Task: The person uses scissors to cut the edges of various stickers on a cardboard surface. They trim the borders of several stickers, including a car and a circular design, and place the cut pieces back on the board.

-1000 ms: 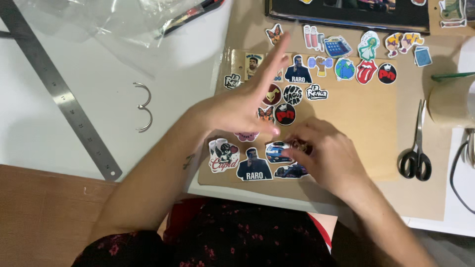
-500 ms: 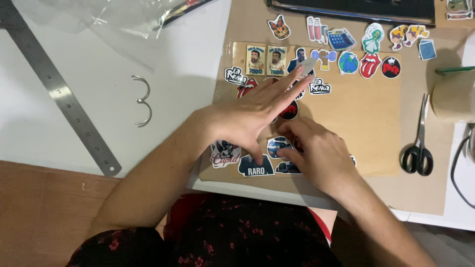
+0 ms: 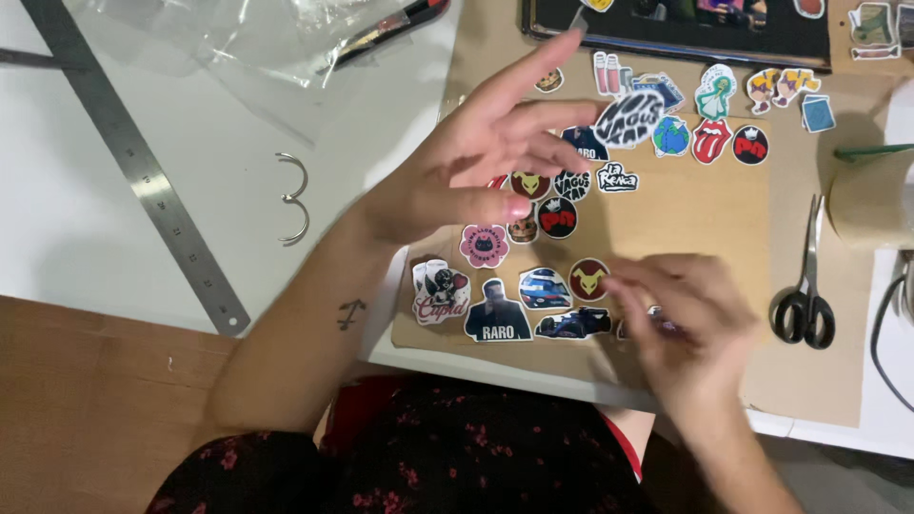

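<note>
The right hand [image 3: 690, 319] is blurred; stickers beneath the left hand [image 3: 466, 162] are partly hidden, and the black frame [image 3: 666, 38] is cut off.

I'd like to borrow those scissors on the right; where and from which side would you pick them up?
Take the scissors by the black handle loops, coming from the near edge of the table. They lie flat on the brown paper, loops toward the person and shut blades pointing away, so the near side is the blunt one.
</note>
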